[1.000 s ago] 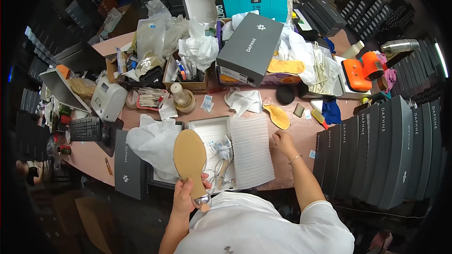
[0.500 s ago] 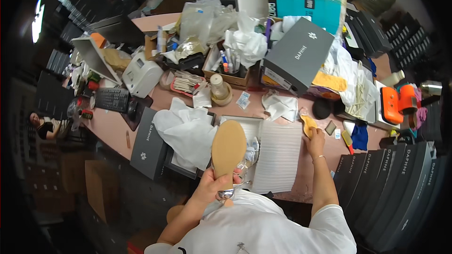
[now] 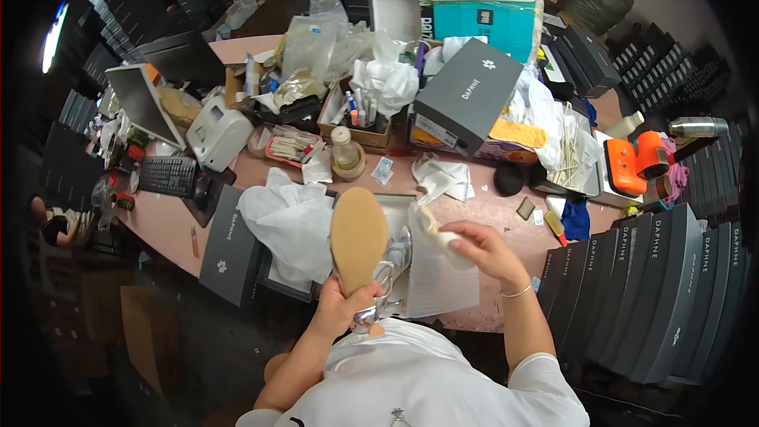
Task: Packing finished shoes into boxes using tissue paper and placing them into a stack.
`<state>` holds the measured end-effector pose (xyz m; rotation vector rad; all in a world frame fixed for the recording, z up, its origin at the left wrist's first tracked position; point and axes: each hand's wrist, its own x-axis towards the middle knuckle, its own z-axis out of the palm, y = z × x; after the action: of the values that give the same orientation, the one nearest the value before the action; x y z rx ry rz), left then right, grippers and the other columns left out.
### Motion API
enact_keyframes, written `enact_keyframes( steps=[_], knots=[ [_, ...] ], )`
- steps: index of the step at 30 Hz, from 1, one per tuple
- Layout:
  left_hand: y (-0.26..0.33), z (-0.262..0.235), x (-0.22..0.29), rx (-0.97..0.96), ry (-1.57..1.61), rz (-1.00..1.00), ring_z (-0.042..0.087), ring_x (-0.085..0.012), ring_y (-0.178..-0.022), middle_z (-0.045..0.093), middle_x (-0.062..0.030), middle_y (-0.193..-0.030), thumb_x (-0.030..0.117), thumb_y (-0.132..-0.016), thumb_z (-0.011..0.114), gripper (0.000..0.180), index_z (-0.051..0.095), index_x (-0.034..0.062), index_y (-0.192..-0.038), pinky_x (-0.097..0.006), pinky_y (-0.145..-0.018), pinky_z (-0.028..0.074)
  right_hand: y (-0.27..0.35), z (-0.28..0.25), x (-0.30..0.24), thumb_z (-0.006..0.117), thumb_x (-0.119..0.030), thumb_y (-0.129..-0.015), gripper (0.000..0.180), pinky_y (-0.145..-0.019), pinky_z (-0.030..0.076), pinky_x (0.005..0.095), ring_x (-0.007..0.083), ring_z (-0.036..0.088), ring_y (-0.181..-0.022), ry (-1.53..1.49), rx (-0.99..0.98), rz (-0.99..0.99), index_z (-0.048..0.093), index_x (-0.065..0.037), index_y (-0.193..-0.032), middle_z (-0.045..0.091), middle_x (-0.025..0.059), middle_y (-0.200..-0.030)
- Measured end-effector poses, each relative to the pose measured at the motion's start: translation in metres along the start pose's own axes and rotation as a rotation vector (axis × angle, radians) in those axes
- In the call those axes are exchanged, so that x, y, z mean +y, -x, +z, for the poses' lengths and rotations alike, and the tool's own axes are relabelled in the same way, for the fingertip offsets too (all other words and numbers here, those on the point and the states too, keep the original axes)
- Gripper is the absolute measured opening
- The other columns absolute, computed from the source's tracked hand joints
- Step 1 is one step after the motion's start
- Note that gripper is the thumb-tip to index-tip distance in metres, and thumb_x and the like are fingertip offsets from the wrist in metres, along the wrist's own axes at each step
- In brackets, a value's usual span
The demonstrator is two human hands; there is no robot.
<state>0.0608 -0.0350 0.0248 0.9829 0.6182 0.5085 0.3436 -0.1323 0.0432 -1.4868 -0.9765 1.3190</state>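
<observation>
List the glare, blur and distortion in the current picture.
Head view: the light at upper left burns out to near-white; head view: the pale item in the right hand looks smeared, while the shoe in the left hand shows a fairly crisp sole; head view: the grey boxes at right bow toward the rim, and the corners fall to black.

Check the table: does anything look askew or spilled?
One thing: the grey shoebox at the back of the table sits tilted on a packed box, looking askew. No spill shows, nor obvious damage on the shoe sole.
</observation>
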Motion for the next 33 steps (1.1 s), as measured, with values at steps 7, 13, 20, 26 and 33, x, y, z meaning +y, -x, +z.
enact_keyframes(
  steps=[7, 13, 20, 26, 33],
  knots=[
    [0.017, -0.003, 0.018, -0.103, 0.021, -0.139, 0.060, -0.0066, -0.072, 0.065, -0.0031, -0.089, 0.009, -0.084, 0.068, 0.029, 0.057, 0.0019, -0.110, -0.023, -0.063, 0.049, -0.030, 0.068, -0.017, 0.066, -0.013, -0.089, 0.022, -0.084, 0.045, 0.0230, 0.0064, 0.054, -0.094, -0.389, -0.504, -0.076, 0.057, -0.005, -0.107, 0.059, -0.0015, -0.103],
    [0.028, -0.021, -0.001, -0.052, 0.209, -0.162, 0.062, -0.0118, -0.087, 0.060, -0.0056, -0.106, 0.007, -0.084, 0.069, 0.040, 0.050, 0.0027, -0.119, -0.027, -0.076, 0.053, -0.041, 0.101, 0.004, 0.066, -0.014, -0.089, 0.015, -0.080, 0.046, 0.0221, 0.0060, 0.054, -0.090, -0.586, -0.517, 0.018, 0.057, -0.007, -0.099, 0.058, -0.0034, -0.094],
    [0.030, -0.024, -0.008, 0.196, 0.239, -0.151, 0.062, -0.0095, -0.072, 0.064, -0.0057, -0.088, 0.008, -0.084, 0.069, 0.026, 0.056, 0.0033, -0.106, -0.023, -0.059, 0.052, -0.041, 0.113, 0.007, 0.073, -0.026, -0.083, 0.031, -0.087, 0.044, 0.0303, 0.0193, 0.056, -0.103, 0.114, -0.129, -0.293, 0.061, -0.006, -0.103, 0.059, 0.0079, -0.112],
    [0.027, -0.031, 0.000, 0.312, 0.269, -0.171, 0.055, -0.0062, -0.053, 0.062, -0.0055, -0.080, 0.011, -0.086, 0.067, 0.020, 0.058, 0.0000, -0.100, -0.020, -0.038, 0.044, -0.027, 0.136, -0.006, 0.074, -0.023, -0.082, 0.039, -0.088, 0.045, 0.0328, 0.0218, 0.057, -0.103, 0.544, -0.127, -0.484, 0.058, -0.004, -0.112, 0.059, 0.0107, -0.112],
    [0.023, -0.033, 0.021, 0.338, 0.323, -0.160, 0.059, -0.0082, -0.062, 0.062, -0.0057, -0.078, 0.016, -0.085, 0.071, 0.023, 0.059, 0.0021, -0.099, -0.021, -0.049, 0.050, -0.046, 0.133, 0.031, 0.070, -0.010, -0.085, 0.018, -0.063, 0.046, 0.0230, 0.0084, 0.056, -0.070, -0.365, -0.054, 0.001, 0.060, -0.002, -0.097, 0.061, 0.0006, -0.077]
  ],
)
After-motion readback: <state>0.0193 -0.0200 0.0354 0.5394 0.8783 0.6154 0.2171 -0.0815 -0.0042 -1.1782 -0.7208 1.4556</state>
